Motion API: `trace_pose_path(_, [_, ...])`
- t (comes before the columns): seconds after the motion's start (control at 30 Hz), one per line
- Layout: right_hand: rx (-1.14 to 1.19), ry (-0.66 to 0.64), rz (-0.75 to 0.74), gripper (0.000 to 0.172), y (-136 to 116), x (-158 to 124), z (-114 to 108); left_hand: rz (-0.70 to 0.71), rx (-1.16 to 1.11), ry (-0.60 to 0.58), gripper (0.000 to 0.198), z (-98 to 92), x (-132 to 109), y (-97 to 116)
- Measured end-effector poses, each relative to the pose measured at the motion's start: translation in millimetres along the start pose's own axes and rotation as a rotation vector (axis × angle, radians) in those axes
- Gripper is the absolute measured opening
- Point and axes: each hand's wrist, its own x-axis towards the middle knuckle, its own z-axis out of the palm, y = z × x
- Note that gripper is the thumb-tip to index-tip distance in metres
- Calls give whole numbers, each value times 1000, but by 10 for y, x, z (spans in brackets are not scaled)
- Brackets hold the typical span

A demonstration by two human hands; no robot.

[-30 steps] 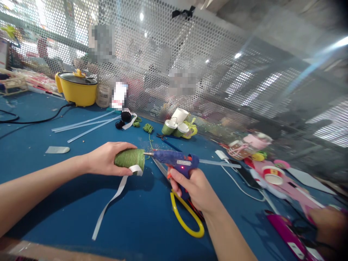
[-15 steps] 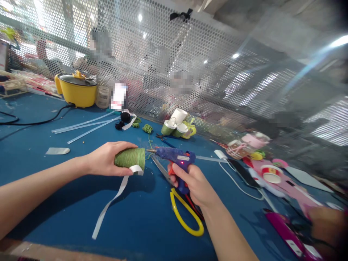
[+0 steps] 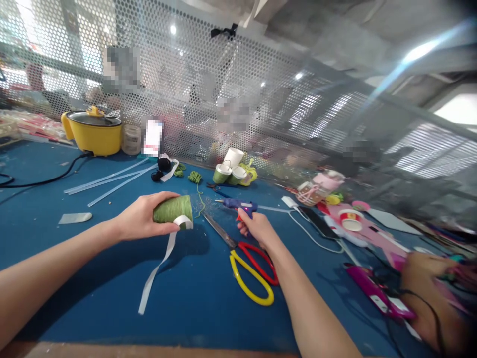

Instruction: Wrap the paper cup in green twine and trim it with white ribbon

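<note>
The left hand (image 3: 143,219) had its fingers and thumb curled around a cup (image 3: 173,209) wrapped in green string, which lay sideways in the air over the blue table (image 3: 100,303), with a white ribbon (image 3: 156,276) hanging down from it. The right hand (image 3: 258,227) was closed around the handle of a blue glue gun (image 3: 234,203), and its tip pointed at the cup but did not touch it. Big scissors (image 3: 233,243) with one red and one yellow handle lay on the table near the right arm.

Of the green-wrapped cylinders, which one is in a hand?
The green-wrapped cylinder in the left hand, held sideways with white ribbon hanging below; the other two green-wrapped ones sit grouped near the perforated screen.
</note>
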Motion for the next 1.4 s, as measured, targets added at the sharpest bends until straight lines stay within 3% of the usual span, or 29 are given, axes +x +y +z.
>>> trace_pose_path(0.23, [-463,122,43,36,43,118,-5,-94,-108,-1,59,5,-8,-12])
trace_pose_path(0.43, [-608,186,-31,31,-136,-32,-9,-153,-180,2,62,24,5,-28])
trace_pose_path(0.53, [-550,131,-205,28,-393,-254,17,-163,-216,-2,60,48,5,-23])
trace_pose_path(0.6, [-443,-11,-363,27,-607,-444,67,-170,-236,-2,59,74,0,-18])
trace_pose_path(0.67, [-149,-245,-572,29,-803,-622,144,-176,-254,2,58,100,-8,-14])
trace_pose_path(0.73, [-11,-331,-642,27,-937,-743,235,-182,-276,5,58,122,-15,-10])
trace_pose_path(0.93, [189,-244,-513,16,-932,-778,442,-197,-281,15,58,165,-25,45])
trace_pose_path(1.17, [215,-191,-498,11,-835,-814,467,-181,-294,16,60,218,-57,111])
trace_pose_path(1.3, [230,-144,-526,13,-798,-815,422,-224,-647,-49,76,287,-63,113])
trace_pose_path(1.4, [197,-68,-576,14,-771,-779,389,-367,-999,-256,76,307,-78,140])
